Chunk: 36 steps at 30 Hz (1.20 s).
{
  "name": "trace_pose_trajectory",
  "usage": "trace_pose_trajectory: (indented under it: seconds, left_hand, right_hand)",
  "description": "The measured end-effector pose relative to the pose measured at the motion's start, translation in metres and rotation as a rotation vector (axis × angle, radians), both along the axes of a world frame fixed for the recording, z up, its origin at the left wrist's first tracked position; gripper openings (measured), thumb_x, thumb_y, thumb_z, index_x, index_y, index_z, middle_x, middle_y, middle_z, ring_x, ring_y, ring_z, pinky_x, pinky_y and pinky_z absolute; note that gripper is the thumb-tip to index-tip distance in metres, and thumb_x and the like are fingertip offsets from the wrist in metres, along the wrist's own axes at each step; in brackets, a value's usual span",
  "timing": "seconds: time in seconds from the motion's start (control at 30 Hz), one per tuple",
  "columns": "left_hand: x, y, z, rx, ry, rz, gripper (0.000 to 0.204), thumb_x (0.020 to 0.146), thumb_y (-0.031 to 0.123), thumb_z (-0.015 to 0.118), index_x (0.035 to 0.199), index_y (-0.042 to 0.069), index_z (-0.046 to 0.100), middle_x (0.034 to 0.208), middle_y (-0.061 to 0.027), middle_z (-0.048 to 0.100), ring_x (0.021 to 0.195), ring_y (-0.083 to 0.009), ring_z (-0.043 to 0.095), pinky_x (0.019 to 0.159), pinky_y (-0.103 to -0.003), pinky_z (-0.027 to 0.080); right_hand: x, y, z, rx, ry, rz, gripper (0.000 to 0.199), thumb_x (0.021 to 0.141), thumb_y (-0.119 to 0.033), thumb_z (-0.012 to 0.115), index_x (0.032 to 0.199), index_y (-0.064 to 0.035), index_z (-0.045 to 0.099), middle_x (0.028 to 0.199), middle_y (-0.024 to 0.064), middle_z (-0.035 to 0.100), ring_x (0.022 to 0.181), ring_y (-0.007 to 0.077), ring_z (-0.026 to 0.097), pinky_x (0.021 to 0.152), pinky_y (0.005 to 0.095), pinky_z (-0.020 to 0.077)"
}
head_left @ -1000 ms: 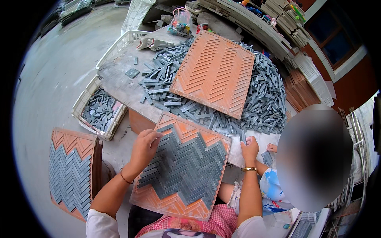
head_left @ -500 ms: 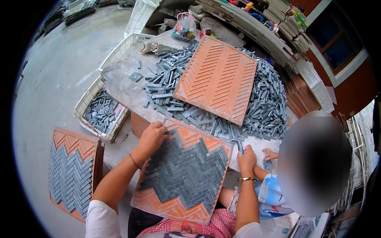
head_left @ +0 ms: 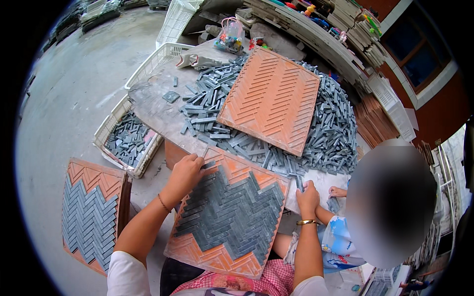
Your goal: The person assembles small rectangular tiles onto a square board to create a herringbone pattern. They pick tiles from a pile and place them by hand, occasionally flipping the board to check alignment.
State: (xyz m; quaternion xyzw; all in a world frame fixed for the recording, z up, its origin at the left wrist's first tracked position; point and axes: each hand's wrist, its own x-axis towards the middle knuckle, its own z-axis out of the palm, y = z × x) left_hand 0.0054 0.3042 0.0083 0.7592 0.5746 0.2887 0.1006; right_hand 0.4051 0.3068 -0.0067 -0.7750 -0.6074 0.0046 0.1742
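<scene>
An orange moulded tray (head_left: 249, 170) with herringbone grooves leans over my lap, its middle filled with dark grey stone strips (head_left: 232, 212). At the tray's upper left, my left hand (head_left: 186, 173) pinches a small grey stone strip (head_left: 210, 165) over the grooves. My right hand (head_left: 308, 198), beside the tray's right edge, is closed round another upright grey strip (head_left: 299, 183). A second orange tray (head_left: 271, 96), its grooves bare, lies on the heap of loose strips (head_left: 333, 123) on the table.
Part-filled trays (head_left: 94, 175) are stacked at the left. Behind them a cream plastic crate (head_left: 102, 134) holds stone pieces. Close on my right is another person, whose hand (head_left: 337, 192) rests at the table edge (head_left: 316, 177) by a grey strip. A clear bag (head_left: 230, 37) stands at the back.
My left hand has shifted slightly down and left at the tray's upper corner, with the strip by its fingertips. The right hand stays nearly in place. The other person's hand has moved slightly.
</scene>
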Motion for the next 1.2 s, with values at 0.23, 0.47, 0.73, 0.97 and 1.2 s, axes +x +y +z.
trace_pose_trajectory:
  seconds: [0.23, 0.47, 0.73, 0.97, 1.2]
  left_hand:
    - [0.002, -0.004, 0.005, -0.023, 0.085, -0.099, 0.016, 0.07, 0.009, 0.065, 0.084, 0.003, 0.06, 0.082, -0.0115, 0.055, 0.083, -0.0306, 0.056, 0.072, -0.039, 0.045]
    - [0.001, 0.0, -0.008, 0.006, 0.017, -0.138, 0.016, 0.071, 0.005, 0.062, 0.086, 0.002, 0.063, 0.082, -0.0125, 0.056, 0.083, -0.0306, 0.055, 0.074, -0.038, 0.045]
    - [0.006, -0.001, -0.016, 0.057, -0.058, -0.108, 0.014, 0.071, 0.002, 0.059, 0.084, 0.002, 0.065, 0.08, -0.0126, 0.057, 0.082, -0.0312, 0.056, 0.073, -0.037, 0.046]
    - [0.007, -0.01, -0.009, 0.128, -0.096, -0.023, 0.019, 0.072, 0.002, 0.06, 0.092, 0.002, 0.062, 0.083, -0.0121, 0.058, 0.082, -0.0303, 0.057, 0.072, -0.036, 0.046]
    - [-0.012, -0.034, 0.003, 0.075, -0.289, 0.085, 0.015, 0.074, 0.001, 0.059, 0.088, 0.002, 0.063, 0.082, -0.011, 0.06, 0.077, -0.0293, 0.058, 0.067, -0.035, 0.047]
  right_hand:
    - [0.001, 0.0, -0.002, 0.038, -0.047, 0.007, 0.031, 0.064, -0.017, 0.07, 0.086, -0.0081, 0.05, 0.074, 0.0108, 0.059, 0.075, 0.0324, 0.058, 0.066, 0.0419, 0.0436]
    - [0.006, 0.001, -0.003, -0.003, 0.013, 0.017, 0.032, 0.064, -0.017, 0.07, 0.087, -0.0091, 0.049, 0.074, 0.0069, 0.056, 0.078, 0.0286, 0.056, 0.069, 0.0399, 0.0399]
    - [0.002, 0.002, -0.004, -0.005, 0.034, -0.017, 0.032, 0.065, -0.018, 0.071, 0.087, -0.0092, 0.049, 0.075, 0.0064, 0.057, 0.079, 0.0278, 0.056, 0.071, 0.0395, 0.0396]
    - [0.003, 0.001, 0.001, -0.033, 0.052, 0.005, 0.033, 0.064, -0.019, 0.072, 0.087, -0.0092, 0.05, 0.076, 0.0063, 0.057, 0.078, 0.0273, 0.056, 0.071, 0.0387, 0.0395]
    - [0.005, -0.003, -0.004, 0.023, -0.066, 0.087, 0.032, 0.066, -0.022, 0.071, 0.087, -0.0105, 0.051, 0.08, 0.0045, 0.058, 0.083, 0.0259, 0.055, 0.074, 0.0406, 0.0384]
